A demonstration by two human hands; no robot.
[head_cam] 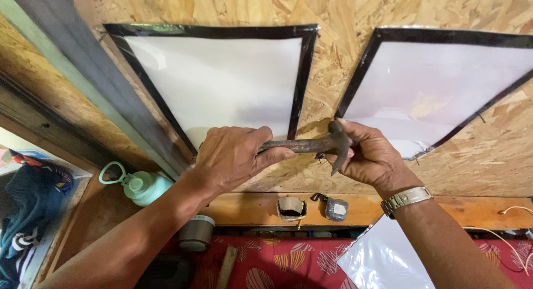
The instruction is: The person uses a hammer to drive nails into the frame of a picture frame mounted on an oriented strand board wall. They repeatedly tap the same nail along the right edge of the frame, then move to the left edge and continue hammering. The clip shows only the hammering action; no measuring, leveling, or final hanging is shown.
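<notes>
Here I see both hands raised in front of a wall of pale pressed wood-chip board (333,11), sharing one tool between them. The left hand (230,156) is clenched round the dark handle of a worn, rusty metal claw hammer (311,145), which lies roughly level across the middle of the view. The right hand (369,156), with a silver metal wristwatch (405,199) on its wrist, is cupped at the hammer's head; its thumb rests on top of the head, but I cannot tell whether the fingers behind pinch anything against the board.

The hammer sits just below the gap between two white plastic-covered sheets edged in black tape. The left white sheet (222,84) is fixed flat to the board above the left hand. The right white sheet (438,89) has its lower corner near the right hand, and that corner looks loose and crumpled.

Below the hands runs an orange-brown wooden ledge (472,208), carrying a small open cardboard box (291,208) and a small grey wrapped packet (336,209) side by side. A mint-green plastic bottle with a loop handle (139,184) stands further left, and a grey metal tumbler (195,233) stands lower down. Under my right forearm lies a loose clear-wrapped white sheet (383,261) on a red patterned cloth (288,264).
</notes>
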